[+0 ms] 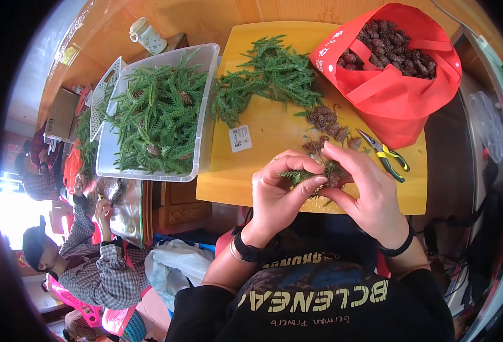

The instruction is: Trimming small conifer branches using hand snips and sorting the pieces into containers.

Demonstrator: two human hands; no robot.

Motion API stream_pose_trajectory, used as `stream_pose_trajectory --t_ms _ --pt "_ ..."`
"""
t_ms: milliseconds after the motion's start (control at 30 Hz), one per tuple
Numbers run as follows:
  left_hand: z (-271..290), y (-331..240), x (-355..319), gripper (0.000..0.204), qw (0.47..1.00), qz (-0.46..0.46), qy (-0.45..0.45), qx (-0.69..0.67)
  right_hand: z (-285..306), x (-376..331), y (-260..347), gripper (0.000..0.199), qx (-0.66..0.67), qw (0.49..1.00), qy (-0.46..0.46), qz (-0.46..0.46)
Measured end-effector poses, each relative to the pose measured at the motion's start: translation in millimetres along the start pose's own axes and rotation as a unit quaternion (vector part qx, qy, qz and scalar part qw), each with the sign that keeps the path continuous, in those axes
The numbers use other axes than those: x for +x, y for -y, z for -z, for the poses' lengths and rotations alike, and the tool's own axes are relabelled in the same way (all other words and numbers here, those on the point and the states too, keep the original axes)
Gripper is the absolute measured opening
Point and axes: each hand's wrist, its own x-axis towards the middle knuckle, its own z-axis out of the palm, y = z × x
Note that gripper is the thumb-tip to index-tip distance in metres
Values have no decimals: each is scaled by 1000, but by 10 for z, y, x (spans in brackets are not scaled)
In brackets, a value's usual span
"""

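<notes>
Over the near edge of the yellow board (223,183), my left hand (279,191) pinches a short green pine sprig (298,176) between thumb and fingers. My right hand (371,194) is closed on the sprig's other end, where something brownish is mostly hidden by the fingers. Just beyond my hands lie several brown pine cones (324,118). Yellow-and-black pliers (385,154) rest to the right of them with their jaws toward the cones. Loose green pine sprigs (280,71) are piled at the back of the board.
A clear plastic bin (205,122) full of green sprigs and some cones stands at the left. At the back right is a red bag (385,105) of pine cones. A white label (240,138) lies on the board. Another person (100,273) works at the far left.
</notes>
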Motion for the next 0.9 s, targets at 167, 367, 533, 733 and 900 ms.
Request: stream_pose_trajectory --t_ms 167,367,533,733,900 --pt "42 -9 11 17 996 -33 22 78 0 0 -27 52 1 1000 -9 2" --pt "23 41 3 20 1000 -28 14 1 -37 -35 -98 59 51 998 -19 -22" --pt "8 50 -15 25 998 -51 25 -10 -26 -14 -70 64 53 998 -10 -20" --pt "-2 39 -37 27 1000 -3 14 6 -14 -24 -68 63 33 999 8 -25" --pt "-16 62 -25 29 987 -114 -24 114 41 26 -12 58 84 994 36 -58"
